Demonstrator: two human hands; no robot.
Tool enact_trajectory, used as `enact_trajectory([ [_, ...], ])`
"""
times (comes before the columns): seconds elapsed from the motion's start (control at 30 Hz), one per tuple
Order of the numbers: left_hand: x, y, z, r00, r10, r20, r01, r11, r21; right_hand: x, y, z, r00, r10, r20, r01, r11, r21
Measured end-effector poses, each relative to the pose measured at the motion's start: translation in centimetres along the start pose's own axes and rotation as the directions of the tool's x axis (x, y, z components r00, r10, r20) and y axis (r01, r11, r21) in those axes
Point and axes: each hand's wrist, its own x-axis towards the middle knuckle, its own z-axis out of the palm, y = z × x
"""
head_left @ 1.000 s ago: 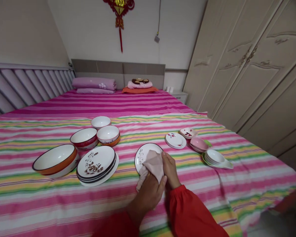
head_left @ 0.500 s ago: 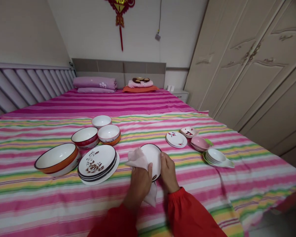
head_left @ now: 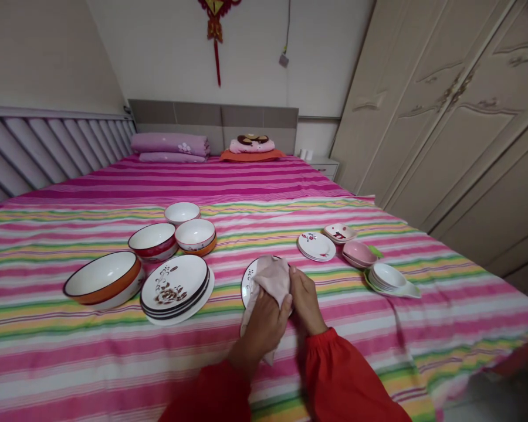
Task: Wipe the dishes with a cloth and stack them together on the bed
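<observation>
A white plate [head_left: 247, 286] with a dark rim and a brown flower pattern is held above the striped sheet. My right hand [head_left: 305, 298] grips its right edge, the fingers partly hidden under it. Across the plate's face lies a pale pink cloth [head_left: 273, 276], covering most of it. My left hand [head_left: 266, 325] is closed on the cloth and presses it against the plate, with a loose end hanging below the wrist. Left of my hands stands a stack of similar plates [head_left: 175, 282], the top one showing a brown flower.
Several bowls sit at the left, among them a large orange-banded bowl [head_left: 103, 281] and a red bowl [head_left: 153, 241]. At the right are small flowered plates [head_left: 317, 246], pink dishes [head_left: 359, 253] and white small bowls [head_left: 389, 275]. A wardrobe [head_left: 444, 129] flanks the bed.
My left hand has moved the cloth rightward across the plate, exposing the plate's left side and covering its right. My right hand keeps its grip on the edge.
</observation>
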Motion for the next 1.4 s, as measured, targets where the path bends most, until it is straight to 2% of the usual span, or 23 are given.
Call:
enact_trajectory([
  [0.1, 1.0, -0.5, -0.7, 0.989, -0.023, -0.143, 0.037, 0.995, 0.097, -0.4, -0.3, 0.2, 0.997, -0.081, 0.018, 0.082, 0.996, -0.04],
  [0.2, 1.5, -0.7, -1.4, 0.953, -0.012, -0.302, 0.067, 0.983, 0.173, -0.6, -0.6, 0.1, 0.994, -0.112, 0.014, 0.112, 0.992, -0.056],
  [0.27, 1.8, -0.7, -1.9, 0.913, -0.058, -0.405, 0.121, 0.984, 0.133, -0.6, -0.8, -0.1, 0.992, -0.128, -0.014, 0.127, 0.99, -0.061],
  [0.33, 2.1, -0.5, -2.5, 0.873, -0.186, -0.451, 0.212, 0.977, 0.009, -0.5, -0.9, -0.3, 0.987, -0.143, -0.071, 0.139, 0.988, -0.063],
  [0.43, 2.5, -0.4, -2.9, 0.804, -0.383, -0.456, 0.291, 0.921, -0.259, -0.3, -0.6, -0.4, 0.977, -0.102, -0.188, 0.1, 0.995, -0.022],
  [0.5, 2.6, -0.5, -2.6, 0.756, -0.48, -0.445, 0.254, 0.842, -0.477, -0.4, -0.2, -0.2, 0.961, -0.037, -0.273, 0.051, 0.998, 0.043],
  [0.6, 2.5, -0.5, -1.4, 0.728, -0.591, -0.348, 0.181, 0.655, -0.734, -0.7, 0.3, 0.2, 0.934, 0.013, -0.358, 0.025, 0.994, 0.103],
  [0.67, 2.3, -0.4, -0.9, 0.705, -0.653, -0.276, 0.195, 0.553, -0.81, -0.8, 0.4, 0.4, 0.937, 0.021, -0.348, 0.024, 0.992, 0.123],
  [0.73, 2.2, -0.1, -1.1, 0.674, -0.696, -0.249, 0.222, 0.512, -0.83, -0.5, 0.2, 0.3, 0.961, 0.036, -0.276, 0.008, 0.987, 0.158],
  [0.77, 2.2, 0.1, -1.4, 0.674, -0.69, -0.264, 0.219, 0.527, -0.821, -0.3, 0.1, 0.1, 0.973, 0.049, -0.225, -0.009, 0.985, 0.174],
  [0.8, 2.2, 0.3, -1.9, 0.693, -0.661, -0.288, 0.204, 0.564, -0.8, 0.0, -0.2, -0.2, 0.984, 0.066, -0.164, -0.036, 0.983, 0.182],
  [0.9, 2.1, 0.9, -3.3, 0.814, -0.487, -0.317, 0.141, 0.695, -0.705, 0.8, -1.0, -1.0, 0.988, 0.152, 0.04, -0.157, 0.97, 0.187],
  [0.97, 2.1, 1.2, -3.5, 0.856, -0.427, -0.292, 0.139, 0.733, -0.666, 1.1, -1.4, -1.4, 0.976, 0.195, 0.093, -0.21, 0.956, 0.207],
  [1.03, 2.0, 1.1, -2.9, 0.825, -0.476, -0.306, 0.17, 0.724, -0.669, 1.0, -1.5, -1.3, 0.978, 0.208, 0.01, -0.203, 0.945, 0.255],
  [1.1, 1.9, 0.8, -1.6, 0.758, -0.555, -0.343, 0.19, 0.69, -0.698, 0.7, -1.2, -0.8, 0.961, 0.228, -0.158, -0.172, 0.936, 0.306],
  [1.17, 1.7, 0.4, -0.2, 0.719, -0.598, -0.354, 0.189, 0.658, -0.729, 0.2, -0.6, -0.1, 0.913, 0.268, -0.308, -0.148, 0.92, 0.363],
  [1.23, 1.4, 0.0, 1.0, 0.709, -0.63, -0.315, 0.225, 0.627, -0.746, -0.3, 0.1, 0.8, 0.864, 0.292, -0.41, -0.125, 0.913, 0.388],
  [1.3, 1.1, -0.2, 1.5, 0.695, -0.673, -0.254, 0.29, 0.585, -0.757, -0.6, 0.6, 1.4, 0.85, 0.288, -0.44, -0.113, 0.917, 0.382],
  [1.37, 1.2, -0.1, 1.1, 0.685, -0.69, -0.234, 0.3, 0.559, -0.773, -0.6, 0.5, 1.6, 0.881, 0.28, -0.382, -0.123, 0.915, 0.385],
  [1.4, 1.3, 0.2, 0.7, 0.696, -0.673, -0.25, 0.266, 0.565, -0.781, -0.5, 0.4, 1.4, 0.908, 0.274, -0.318, -0.135, 0.908, 0.397],
])
